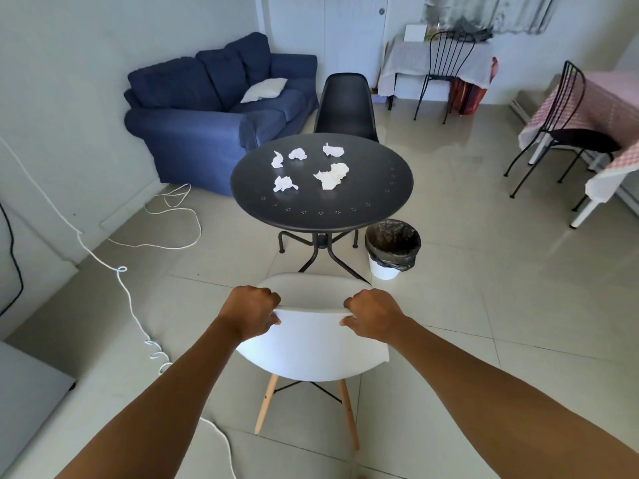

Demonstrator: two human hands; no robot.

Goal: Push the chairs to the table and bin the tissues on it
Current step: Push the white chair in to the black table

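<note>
Hands: your left hand (254, 312) and right hand (371, 314) both clench the white chair (311, 344) backrest top, short of the worktop (321, 205). Five crumpled tissues (331, 175) lie there; bin (392, 248) beside it.

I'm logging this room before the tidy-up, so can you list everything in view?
Round table: 1, black, centre.
Tissues: 5, white, crumpled, on the table.
White chair: 1, wooden legs, near side, short of the table.
Black chair: 1, far side of the table.
Bin: 1, white, dark liner, floor right of the table.
Sofa: 1, blue, back left.
Cushion: 1, white, on the sofa.
Wire chairs: 2, black, right.
Cord: white, floor left.
Left hand: on the white chair's backrest.
Right hand: on the backrest too.
</note>
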